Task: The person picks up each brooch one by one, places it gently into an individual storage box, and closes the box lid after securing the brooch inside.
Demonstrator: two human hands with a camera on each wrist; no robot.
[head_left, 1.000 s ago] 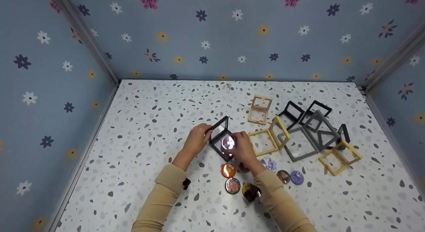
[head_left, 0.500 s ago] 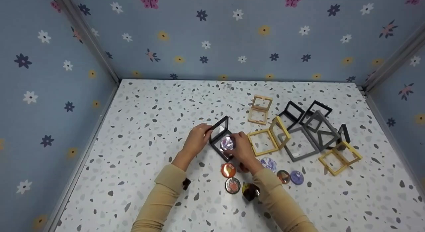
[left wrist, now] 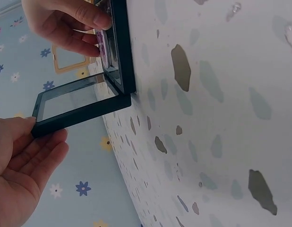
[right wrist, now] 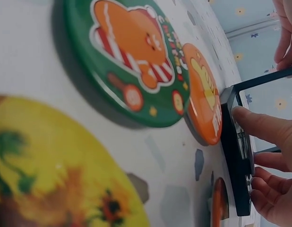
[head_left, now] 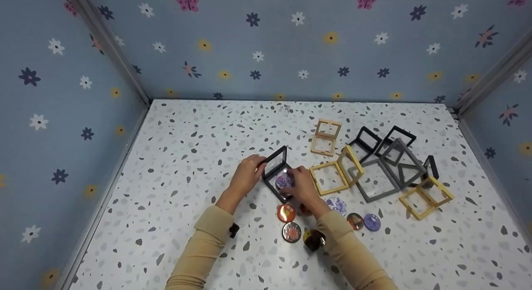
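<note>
A black hinged display frame [head_left: 274,170] with clear film panes stands unfolded on the table, its lid raised. My left hand [head_left: 246,173] pinches the lid's [left wrist: 82,112] outer corner between thumb and fingers. In the lower half lies a round purple pin badge [head_left: 283,180], which my right hand [head_left: 305,185] pinches by its edge. The right thumb [right wrist: 257,122] is at the near rim of the frame in the right wrist view. Part of the badge is hidden behind the fingers.
Orange [head_left: 286,213] and green [head_left: 291,232] badges lie just in front, with a yellow floral badge [right wrist: 47,165] nearby. Purple-white [head_left: 336,205], dark [head_left: 355,221] and violet [head_left: 372,222] badges sit right. Yellow [head_left: 330,178], grey [head_left: 379,196] and black frames crowd the right side.
The purple badge has tilted from a shiny, raised pose down flatter into the frame's lower half, with the right hand shifting slightly left. The left hand stays on the lid.
</note>
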